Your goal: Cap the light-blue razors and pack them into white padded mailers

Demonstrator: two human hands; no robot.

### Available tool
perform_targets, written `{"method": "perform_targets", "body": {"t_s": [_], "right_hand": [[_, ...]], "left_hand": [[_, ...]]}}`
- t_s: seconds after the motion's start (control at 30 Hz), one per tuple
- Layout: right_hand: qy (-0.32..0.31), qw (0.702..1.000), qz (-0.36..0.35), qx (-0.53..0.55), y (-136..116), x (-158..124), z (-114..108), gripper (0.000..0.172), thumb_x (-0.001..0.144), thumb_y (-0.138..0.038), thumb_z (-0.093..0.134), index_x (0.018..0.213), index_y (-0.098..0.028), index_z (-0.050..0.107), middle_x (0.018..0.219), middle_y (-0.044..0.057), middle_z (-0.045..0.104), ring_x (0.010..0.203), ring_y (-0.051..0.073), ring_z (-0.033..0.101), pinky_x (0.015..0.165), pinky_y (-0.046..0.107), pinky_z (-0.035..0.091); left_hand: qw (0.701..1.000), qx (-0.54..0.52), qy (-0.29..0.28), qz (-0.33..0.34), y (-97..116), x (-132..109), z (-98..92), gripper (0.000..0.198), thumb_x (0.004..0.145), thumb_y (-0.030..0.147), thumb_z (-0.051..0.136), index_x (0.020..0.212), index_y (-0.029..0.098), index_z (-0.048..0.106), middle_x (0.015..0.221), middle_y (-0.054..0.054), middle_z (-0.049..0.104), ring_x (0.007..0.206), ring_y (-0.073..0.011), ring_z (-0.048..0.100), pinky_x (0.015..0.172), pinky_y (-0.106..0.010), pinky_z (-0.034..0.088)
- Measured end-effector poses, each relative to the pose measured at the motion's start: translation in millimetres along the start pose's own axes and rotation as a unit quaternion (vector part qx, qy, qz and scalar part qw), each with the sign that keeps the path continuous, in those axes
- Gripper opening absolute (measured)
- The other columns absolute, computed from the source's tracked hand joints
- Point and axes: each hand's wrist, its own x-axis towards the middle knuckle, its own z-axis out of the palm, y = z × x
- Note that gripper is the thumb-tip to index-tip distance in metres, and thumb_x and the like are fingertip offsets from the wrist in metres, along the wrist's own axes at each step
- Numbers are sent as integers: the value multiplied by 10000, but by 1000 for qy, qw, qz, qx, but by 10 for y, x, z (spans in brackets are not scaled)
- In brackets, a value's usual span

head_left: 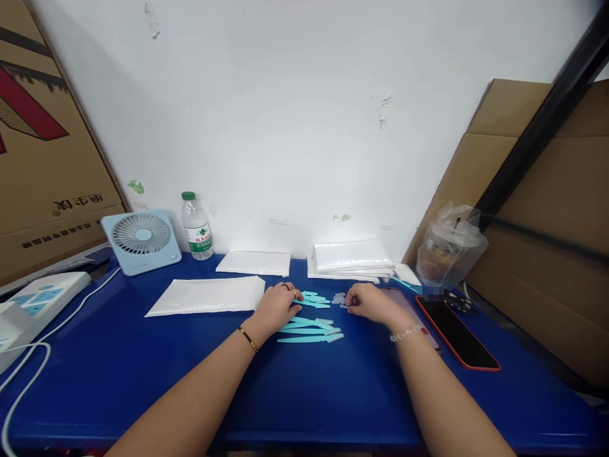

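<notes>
Several turquoise eyebrow razors [311, 339] lie on the blue table, their pale blade ends toward the right. My left hand [276, 308] is closed at the handles of an upper group of razors [314, 298], with thumb and index finger around a handle. Beside their blade ends is a small cluster of clear plastic caps [338, 298]. At the right edge of this cluster my right hand [368, 302] is pinched on a small clear cap, which its fingers mostly hide.
A white padded envelope [207, 296] lies left of my hands, another [254, 263] behind, and a stack [353, 256] farther right. Phones [459, 336], a bagged drink cup [450, 247], a bottle [196, 228], a fan [143, 241] and a power strip [40, 304] stand around.
</notes>
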Motion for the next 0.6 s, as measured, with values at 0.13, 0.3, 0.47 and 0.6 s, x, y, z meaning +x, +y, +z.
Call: {"method": "perform_targets", "body": {"t_s": [0.13,0.3,0.47,0.6], "right_hand": [[8,1000,-29,7,-74,-10,13,66,686,-146,579,704,-176,635,742,35,661,645,154,577,573,233,403],[-8,997,-35,67,-122,-50,-38,104,772,-205,526,800,-181,624,731,30,653,612,140,561,547,225,401],[-3,993,-36,116,-139,-47,-27,131,799,-251,514,844,-176,612,697,21,629,581,131,550,535,227,409],[96,985,-27,139,-159,-1,-49,227,823,-346,507,926,-188,634,672,8,612,575,134,539,550,248,422]], "left_hand": [[998,56,-1,11,-53,54,9,125,817,276,566,879,242,670,949,-32,621,951,-222,530,759,-315,376],[995,93,-6,40,-32,89,8,179,863,254,500,765,203,640,812,-31,627,817,-188,546,712,-300,348],[997,75,0,28,-49,92,30,226,884,248,439,771,188,626,820,-48,635,788,-187,554,696,-296,350],[999,-5,32,6,-91,88,27,232,890,265,410,796,188,608,832,-46,635,801,-186,563,712,-289,377]]}}
